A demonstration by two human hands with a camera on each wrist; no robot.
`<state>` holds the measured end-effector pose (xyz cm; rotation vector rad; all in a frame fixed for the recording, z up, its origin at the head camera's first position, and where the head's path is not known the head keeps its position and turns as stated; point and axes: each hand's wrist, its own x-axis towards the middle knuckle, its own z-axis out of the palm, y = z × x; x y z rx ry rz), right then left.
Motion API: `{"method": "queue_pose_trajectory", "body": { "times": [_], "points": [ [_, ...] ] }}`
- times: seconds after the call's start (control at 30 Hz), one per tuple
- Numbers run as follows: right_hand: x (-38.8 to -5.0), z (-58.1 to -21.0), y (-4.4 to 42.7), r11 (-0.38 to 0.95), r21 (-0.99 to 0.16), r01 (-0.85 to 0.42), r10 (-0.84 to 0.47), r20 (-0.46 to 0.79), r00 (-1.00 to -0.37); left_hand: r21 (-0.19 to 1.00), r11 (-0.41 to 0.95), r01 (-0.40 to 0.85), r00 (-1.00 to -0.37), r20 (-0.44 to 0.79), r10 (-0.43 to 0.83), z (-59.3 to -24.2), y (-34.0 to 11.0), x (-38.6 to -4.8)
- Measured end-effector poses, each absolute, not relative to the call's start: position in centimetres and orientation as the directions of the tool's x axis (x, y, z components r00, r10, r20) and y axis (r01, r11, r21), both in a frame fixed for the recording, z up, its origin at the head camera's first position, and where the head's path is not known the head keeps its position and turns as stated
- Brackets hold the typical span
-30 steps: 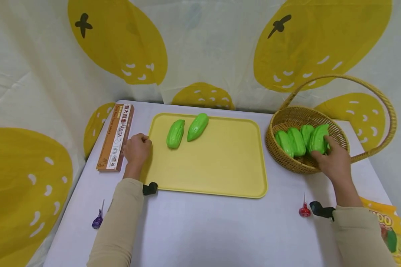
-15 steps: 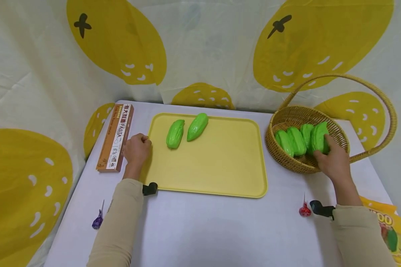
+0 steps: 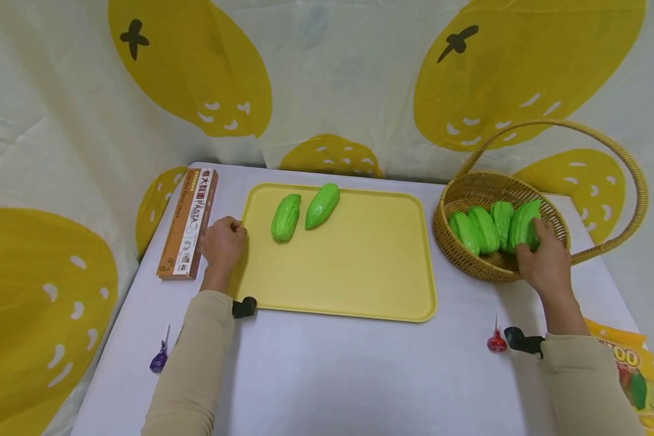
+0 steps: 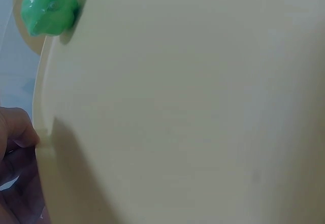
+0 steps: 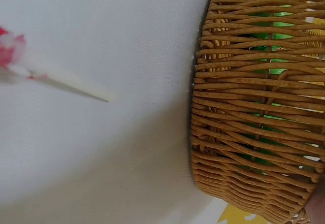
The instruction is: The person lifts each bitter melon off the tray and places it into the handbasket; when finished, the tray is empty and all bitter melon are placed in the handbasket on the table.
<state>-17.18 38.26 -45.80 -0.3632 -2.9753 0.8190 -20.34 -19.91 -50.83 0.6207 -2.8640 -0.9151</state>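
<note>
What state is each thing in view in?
Yellow rectangular tray: flat
Two green ridged vegetables: lying on tray
Brown woven basket: upright, handle raised
Four more green vegetables: inside basket
Left hand: grips the tray's left rim
Right hand: holds rightmost basket vegetable
Brown cardboard pasta box: lying flat
Purple lollipop: wrapped, lying down
Red lollipop: wrapped, lying down
Yellow plastic bag: partly hidden, seal unclear

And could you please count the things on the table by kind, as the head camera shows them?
Yellow tray: 1
Wicker basket: 1
Green ribbed fruits: 6 visible (2 on the tray, 4 in the basket)
Lollipops: 2 (1 purple, 1 red)
Pasta box: 1
Yellow printed bag, partly out of frame: 1
Total: 12
</note>
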Motion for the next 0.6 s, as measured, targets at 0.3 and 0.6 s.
{"method": "queue_pose_trajectory", "body": {
  "times": [0.3, 0.6],
  "points": [
    [-16.7, -45.6, 38.0, 0.838, -0.512, 0.190, 0.227, 0.009, -0.974, 0.566, 0.742, -0.359, -0.915, -0.054, -0.401, -50.6, -19.9, -20.3],
    [-16.0, -45.3, 36.4, 0.825, -0.561, 0.076, 0.200, 0.165, -0.966, 0.570, 0.741, -0.354, -0.916, -0.050, -0.398, -50.7, -19.9, -20.2]
  ]
}}
